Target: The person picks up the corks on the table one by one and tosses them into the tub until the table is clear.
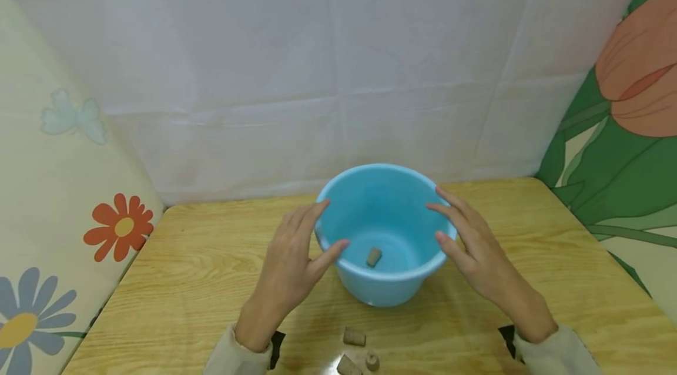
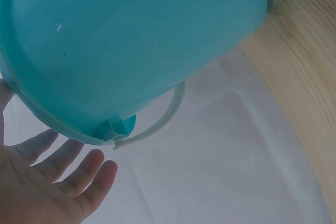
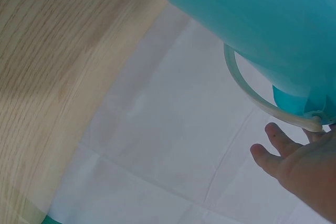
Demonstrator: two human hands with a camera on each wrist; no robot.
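Note:
A light blue plastic bucket (image 1: 381, 290) stands on the wooden table, its mouth toward me. One small brown cork (image 1: 374, 257) lies on its bottom. At the left side of the rim is my left hand (image 1: 291, 257), thumb and index fingertip reaching over the edge. The left wrist view shows this hand's fingers (image 2: 79, 174) spread and nearly straight beside the rim. Across from it, my right hand (image 1: 478, 245) has its fingers apart, with thumb and fingertips over the right rim. A pale bucket handle (image 3: 252, 95) hangs down the far side.
Several more corks lie on the table in front of the bucket, among them a cork on its side (image 1: 354, 337). A white cloth (image 1: 254, 69) hangs behind the table (image 1: 211, 269). Flower-printed panels (image 1: 624, 187) border it left and right.

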